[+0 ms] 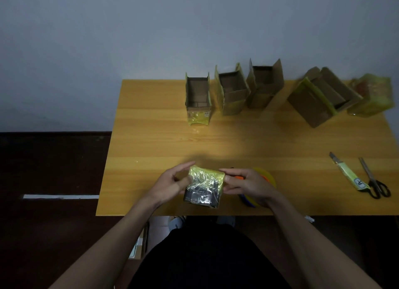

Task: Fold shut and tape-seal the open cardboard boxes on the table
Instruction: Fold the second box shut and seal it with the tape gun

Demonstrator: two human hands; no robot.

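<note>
We've got the small yellow-taped cardboard box [204, 186] at 6 o'clock near the wooden table's [151, 142] front edge, pinched between left hand [170, 185] at its 9 and right hand [244, 184] at its 3, equally near, with four open brown boxes [233, 90] well apart at 12.

Both forearms bare to frame edge, no sleeves visible. Left hand [170, 186] and right hand [244, 186]: no rings, watch, gloves or wristbands seen. Dark, near-black garment [205, 258] covers lap. Light-coloured shoes [177, 222] partly visible below bench edge.
</note>
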